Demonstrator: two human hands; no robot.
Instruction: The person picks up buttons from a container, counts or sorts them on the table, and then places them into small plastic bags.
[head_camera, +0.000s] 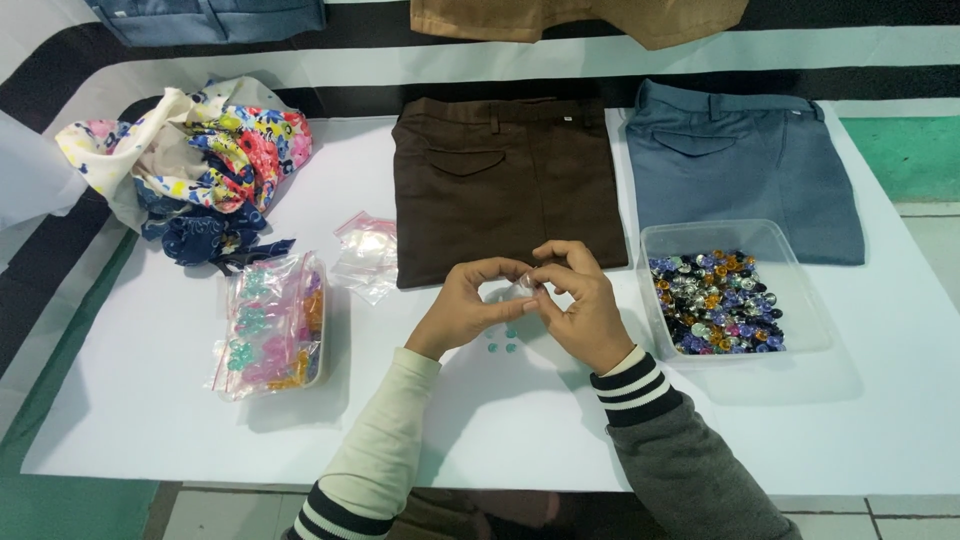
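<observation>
Clear small plastic bag, long axis unclear, pinched between fingers of left hand and right hand.

Garment workshop: folded trousers, tub of coloured buttons, fabric scraps on white worktable.
</observation>
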